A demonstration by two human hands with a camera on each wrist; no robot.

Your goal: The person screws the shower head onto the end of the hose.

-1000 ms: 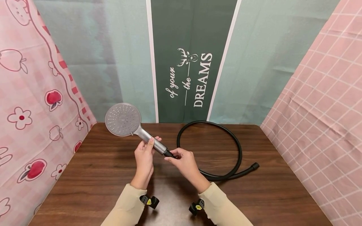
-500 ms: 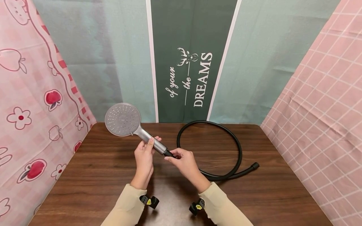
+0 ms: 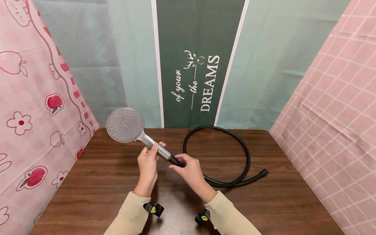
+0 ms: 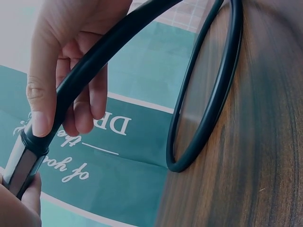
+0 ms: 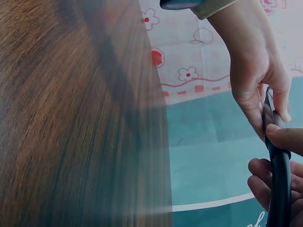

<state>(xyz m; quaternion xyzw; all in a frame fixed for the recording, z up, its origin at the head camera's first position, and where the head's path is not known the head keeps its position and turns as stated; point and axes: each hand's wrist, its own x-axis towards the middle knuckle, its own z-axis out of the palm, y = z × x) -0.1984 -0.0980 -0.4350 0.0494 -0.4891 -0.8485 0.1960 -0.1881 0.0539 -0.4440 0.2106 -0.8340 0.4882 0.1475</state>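
A silver-grey shower head point(image 3: 124, 125) is held up above the table, its round nozzle face towards the camera. My left hand point(image 3: 148, 167) grips its handle point(image 3: 164, 152), thumb lying along the front. At the handle's lower end, my right hand point(image 3: 190, 169) pinches the black end of a shower hose point(image 3: 248, 156) between thumb and fingers. In the left wrist view the hose end point(image 4: 35, 142) meets the handle, and the right thumb point(image 4: 41, 120) presses on it. Whether the joint is threaded tight cannot be seen. The right wrist view shows both hands close together along the same line.
The hose loops over the brown wooden table point(image 3: 97, 195), its free black connector point(image 3: 265, 172) lying to the right. A green printed cloth point(image 3: 202, 32) hangs behind the table, with pink patterned cloths point(image 3: 332, 114) at the sides.
Both hands, with the shower head and hose end, have shifted slightly left. The view has moved a little too. The grips look the same, and the hose loop keeps its shape.
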